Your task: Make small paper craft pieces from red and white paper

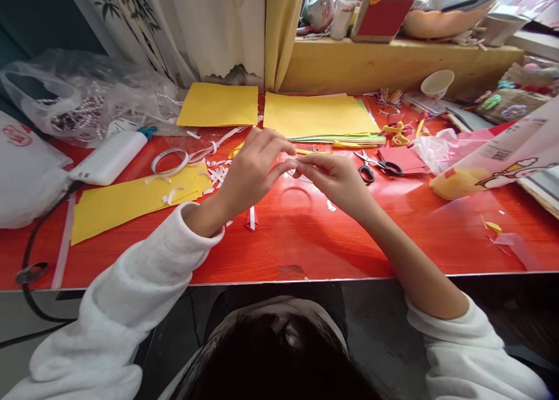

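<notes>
Over the middle of the red table (271,254), my left hand (257,164) and my right hand (336,179) meet at their fingertips. Both are closed in a pinch, and whatever lies between the fingers is too small to make out. Black-handled scissors (371,164) lie just beyond my right hand, beside red paper squares (404,159). White paper scraps (216,173) are scattered left of my left hand. A small red folded piece with a white strip (251,218) lies below that hand.
Yellow sheets (217,105) and a stack of coloured paper (318,114) lie at the back. Yellow strips (131,199) and a white tape roll (169,161) are at left, near a white power bank (109,157). A printed plastic bag (502,155) stands at right.
</notes>
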Demonstrator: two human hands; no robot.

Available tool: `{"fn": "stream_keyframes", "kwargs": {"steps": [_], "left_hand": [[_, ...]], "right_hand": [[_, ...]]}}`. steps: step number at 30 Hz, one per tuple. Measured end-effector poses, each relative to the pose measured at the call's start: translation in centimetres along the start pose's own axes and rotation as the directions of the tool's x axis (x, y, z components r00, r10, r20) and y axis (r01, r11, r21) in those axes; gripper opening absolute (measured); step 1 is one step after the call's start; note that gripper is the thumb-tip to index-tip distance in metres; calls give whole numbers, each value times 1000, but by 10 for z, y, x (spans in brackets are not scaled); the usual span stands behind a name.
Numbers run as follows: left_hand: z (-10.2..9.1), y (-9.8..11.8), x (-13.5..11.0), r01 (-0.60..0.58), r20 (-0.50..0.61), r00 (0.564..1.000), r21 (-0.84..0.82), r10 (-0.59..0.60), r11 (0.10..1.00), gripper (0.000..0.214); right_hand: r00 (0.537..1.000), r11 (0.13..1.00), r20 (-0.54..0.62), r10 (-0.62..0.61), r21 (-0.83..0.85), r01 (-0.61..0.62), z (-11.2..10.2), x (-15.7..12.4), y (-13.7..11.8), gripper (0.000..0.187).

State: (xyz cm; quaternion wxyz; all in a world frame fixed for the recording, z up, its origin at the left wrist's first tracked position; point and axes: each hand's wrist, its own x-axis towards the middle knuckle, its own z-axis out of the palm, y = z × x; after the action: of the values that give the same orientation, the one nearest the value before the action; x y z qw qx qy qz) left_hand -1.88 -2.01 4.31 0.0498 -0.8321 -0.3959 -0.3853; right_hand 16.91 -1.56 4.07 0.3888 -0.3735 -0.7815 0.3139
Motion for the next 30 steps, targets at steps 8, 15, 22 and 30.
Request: {"fn": "stream_keyframes", "kwargs": {"steps": [8,15,22,30], "left_hand": [[6,4,-3,-39,-27,999,71,41,997,18],[1,11,-13,-113,-35,993,79,117,990,22],[-16,22,-5,-57,-50,997,-94,53,994,17],[-31,-35,-24,305,239,945,-382,-225,873,15]], "right_hand": [[993,983,-2,-121,-137,119,4,-4,-9,22],[997,1000,-83,8,-4,-9,5,-3,-7,24],[953,968,-302,-9,-242,-68,-13,11,27,29],[997,865,-80,1,-500,-42,6,2,16,46]]}}
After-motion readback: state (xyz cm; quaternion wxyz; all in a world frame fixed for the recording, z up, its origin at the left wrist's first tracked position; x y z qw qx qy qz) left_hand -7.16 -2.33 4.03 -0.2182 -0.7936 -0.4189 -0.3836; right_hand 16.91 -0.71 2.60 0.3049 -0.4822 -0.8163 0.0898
